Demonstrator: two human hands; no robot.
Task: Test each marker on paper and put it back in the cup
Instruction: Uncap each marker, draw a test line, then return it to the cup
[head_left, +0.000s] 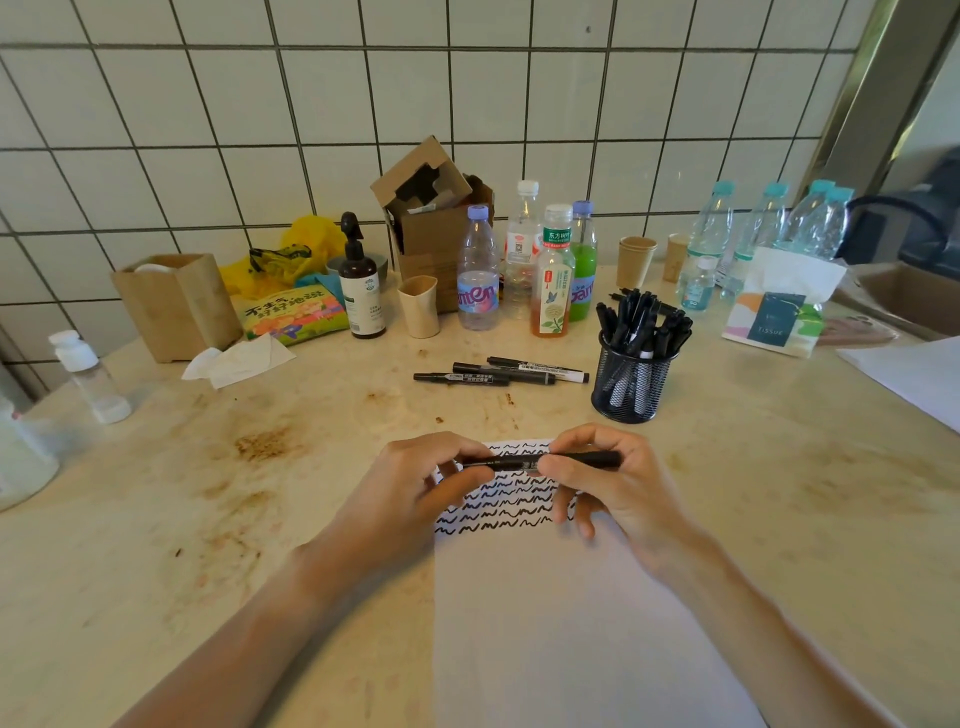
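Note:
A black marker (519, 461) lies level between both hands, just above the white paper (561, 613). My left hand (410, 493) pinches its left end and my right hand (608, 483) grips its right half. Rows of black squiggles (498, 506) cover the top of the sheet. Behind and to the right stands a black mesh cup (631, 382) filled with several black markers. Three more black markers (501, 371) lie loose on the table to the left of the cup.
Along the tiled wall stand several bottles (524, 260), a cardboard box (436, 218), paper cups (636, 260), a pump bottle (358, 280) and a tissue pack (779, 312). A crumpled tissue (239, 361) lies left. More white paper (914, 374) sits at the right edge.

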